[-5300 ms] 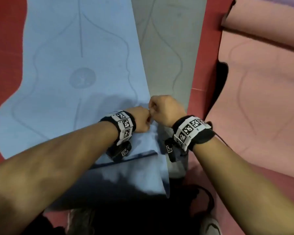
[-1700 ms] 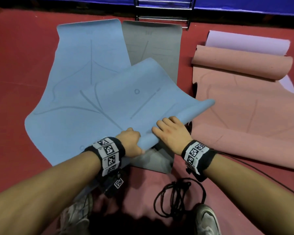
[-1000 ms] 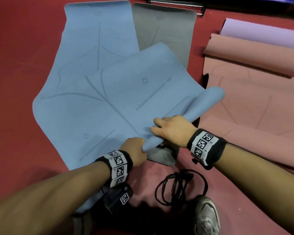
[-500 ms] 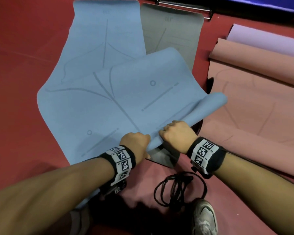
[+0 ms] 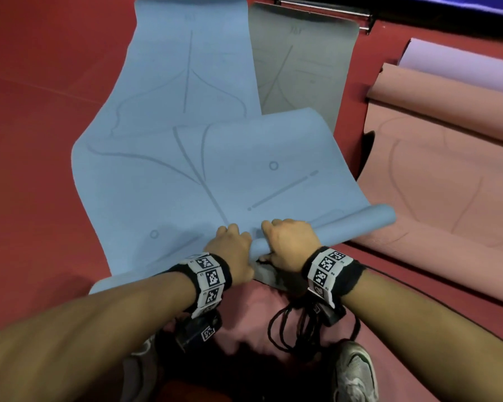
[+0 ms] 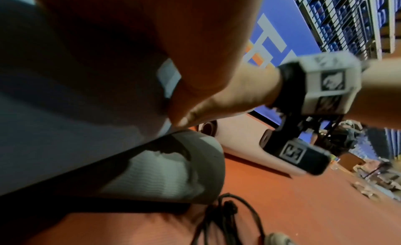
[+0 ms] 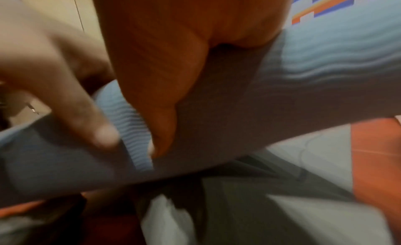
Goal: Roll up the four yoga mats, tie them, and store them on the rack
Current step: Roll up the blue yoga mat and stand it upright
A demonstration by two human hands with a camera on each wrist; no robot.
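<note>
Blue foam is what both hands are busy with: the left hand [image 5: 235, 256] and right hand [image 5: 288, 245] curl their fingers over a thin roll just begun at the near end of the blue mat [image 5: 163, 181], thumbs tucked beneath. Most of it lies flat and skewed across the grey mat [image 5: 302, 68]. The pink mat [image 5: 436, 175] (partly curled) and lilac mat [image 5: 459, 65] wait; nothing is tied, and I see no mat racked

A dull red, smooth sports floor [image 5: 35, 117] fills the room. Along its far edge runs a dark blue padded wall [image 5: 447, 7] with a metal rail [image 5: 323, 8] at its foot; a black wire-mesh rack [image 6: 338, 20] stands at right.
</note>
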